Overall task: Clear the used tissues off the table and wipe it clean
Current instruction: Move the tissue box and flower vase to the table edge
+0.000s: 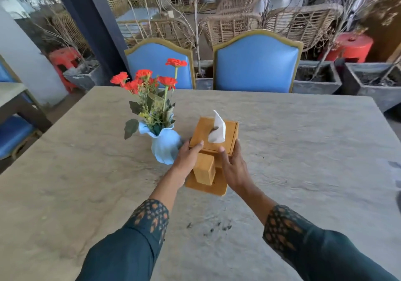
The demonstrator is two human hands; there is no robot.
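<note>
- Both hands grip the wooden tissue box (213,136) on the grey table (303,150): left hand (188,157) on its near-left edge, right hand (233,165) on its near-right corner.
- One white tissue (217,128) stands up from the box slot.
- Just left, touching the left hand, sits a blue vase (166,145) of red flowers (149,78).
- Dark crumbs (213,227) lie nearer the person.

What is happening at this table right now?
A person grips a wooden tissue box with both hands, the left hand on its left side and the right hand on its right. One white tissue sticks up from it. A blue vase of red flowers stands beside it. Dark specks remain on the table.
</note>
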